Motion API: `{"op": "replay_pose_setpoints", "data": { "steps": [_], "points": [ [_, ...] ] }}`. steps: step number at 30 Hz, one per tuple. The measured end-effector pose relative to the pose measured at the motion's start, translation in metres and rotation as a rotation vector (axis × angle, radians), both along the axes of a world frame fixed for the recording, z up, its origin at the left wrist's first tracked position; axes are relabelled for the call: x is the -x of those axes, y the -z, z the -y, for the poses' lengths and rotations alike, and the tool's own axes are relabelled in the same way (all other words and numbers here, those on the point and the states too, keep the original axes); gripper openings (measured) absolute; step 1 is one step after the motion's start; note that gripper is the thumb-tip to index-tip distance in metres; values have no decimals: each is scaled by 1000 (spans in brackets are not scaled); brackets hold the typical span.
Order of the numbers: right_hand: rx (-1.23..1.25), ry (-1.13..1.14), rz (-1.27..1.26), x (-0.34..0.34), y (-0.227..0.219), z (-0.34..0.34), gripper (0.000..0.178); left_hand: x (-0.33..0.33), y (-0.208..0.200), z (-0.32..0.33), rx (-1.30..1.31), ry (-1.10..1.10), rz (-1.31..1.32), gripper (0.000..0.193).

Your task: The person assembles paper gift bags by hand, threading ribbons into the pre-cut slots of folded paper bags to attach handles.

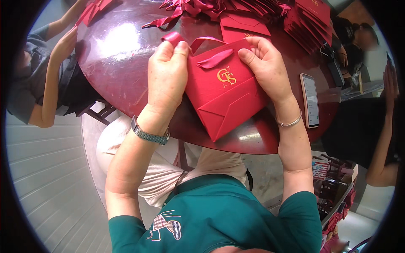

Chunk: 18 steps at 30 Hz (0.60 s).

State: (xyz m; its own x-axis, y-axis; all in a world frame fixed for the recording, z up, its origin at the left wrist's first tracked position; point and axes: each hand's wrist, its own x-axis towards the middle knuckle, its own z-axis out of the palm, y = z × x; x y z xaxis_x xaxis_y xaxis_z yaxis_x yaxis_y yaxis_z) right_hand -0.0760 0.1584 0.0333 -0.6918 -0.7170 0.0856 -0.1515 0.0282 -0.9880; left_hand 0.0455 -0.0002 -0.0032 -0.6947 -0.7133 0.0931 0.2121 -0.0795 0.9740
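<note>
A red paper gift bag (230,103), folded flat with a gold emblem on its front, is held tilted over the near edge of the table. My left hand (168,78) is closed at its upper left corner, pinching a pink satin ribbon (172,38) whose end curls up above the fingers. More of that ribbon crosses the bag's front and loops over its top edge. My right hand (268,69) grips the upper right corner, thumb in front and fingers behind. The left fingertips are partly hidden, so whether they also touch the bag's edge cannot be told.
On the glossy dark red round table (112,69) lie a heap of pink ribbons (190,10), more red bags (244,27) and a fanned stack of red bags (310,23). A phone (310,100) lies at the right. People sit at both sides; the left person holds a red bag (93,10).
</note>
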Motion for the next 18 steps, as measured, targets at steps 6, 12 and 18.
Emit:
{"op": "replay_pose_setpoints", "data": {
  "steps": [6, 12, 18],
  "points": [
    [53, 37, -172, -6, 2, 8, 29, -4, -2, 3, -166, -67, -87, 19],
    [127, 78, -227, 6, -1, -3, 30, 5, -11, 8, -292, 134, -46, 20],
    [13, -135, -105, 6, -3, -8, 24, -20, -37, 25, -867, 853, -116, 42]
  ]
}}
